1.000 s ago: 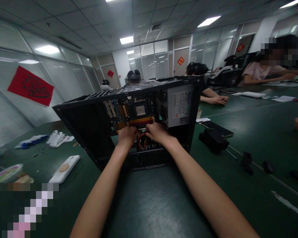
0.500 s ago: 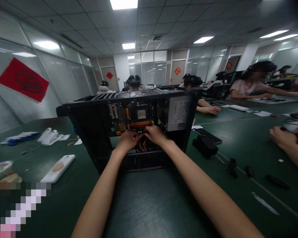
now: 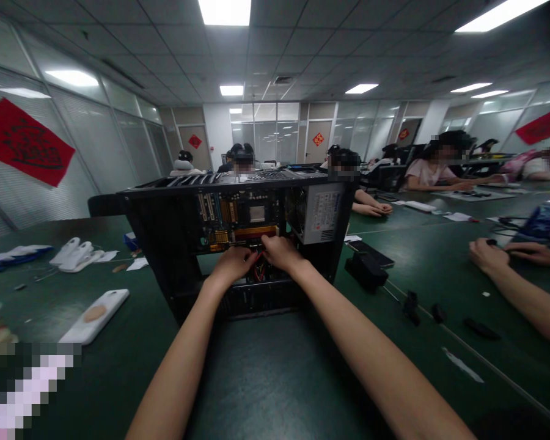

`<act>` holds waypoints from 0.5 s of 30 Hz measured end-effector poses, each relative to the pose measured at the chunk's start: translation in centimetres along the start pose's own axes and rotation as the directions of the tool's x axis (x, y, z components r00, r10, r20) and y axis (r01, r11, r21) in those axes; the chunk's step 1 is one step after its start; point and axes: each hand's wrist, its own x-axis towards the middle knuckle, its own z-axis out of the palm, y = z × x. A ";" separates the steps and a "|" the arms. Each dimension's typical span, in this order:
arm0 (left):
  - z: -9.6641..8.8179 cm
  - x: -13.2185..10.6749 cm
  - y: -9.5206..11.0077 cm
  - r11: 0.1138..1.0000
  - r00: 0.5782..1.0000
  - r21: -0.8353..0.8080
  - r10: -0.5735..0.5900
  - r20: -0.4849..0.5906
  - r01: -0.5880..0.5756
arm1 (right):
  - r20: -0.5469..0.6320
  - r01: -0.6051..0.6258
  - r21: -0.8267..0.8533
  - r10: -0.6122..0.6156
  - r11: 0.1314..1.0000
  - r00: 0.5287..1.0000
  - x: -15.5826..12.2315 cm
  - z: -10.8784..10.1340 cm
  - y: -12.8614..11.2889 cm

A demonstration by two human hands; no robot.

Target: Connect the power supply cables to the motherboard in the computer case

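A black computer case (image 3: 160, 244) stands on the green table with its side off. Inside it are a motherboard (image 3: 257, 214) with yellow and red slots, and a grey power supply (image 3: 321, 214) at the right. Both hands reach into the lower middle of the case. My left hand (image 3: 233, 264) is closed, its fingertips at a bundle of red, black and yellow cables (image 3: 259, 270). My right hand (image 3: 280, 252) is closed round the upper part of the same cables, just below the slots. The cable ends are hidden by my fingers.
A white phone (image 3: 96, 316) and white gloves (image 3: 76, 253) lie on the left. At right are a black box-shaped object (image 3: 366, 272), small black parts (image 3: 411, 307) and a thin cable. Another person's hands (image 3: 490, 256) rest at the far right; more people sit behind.
The view has swung slightly to the right. Both hands stay at the cables; my right hand has shifted a little, and the cable loop between the hands looks smaller.
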 end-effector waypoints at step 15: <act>0.1 0.4 0.0 0.989 0.990 0.044 -0.138 -0.012 0.138 | 0.026 -0.013 -0.046 0.014 0.999 1.000 -0.2 -0.1 -0.1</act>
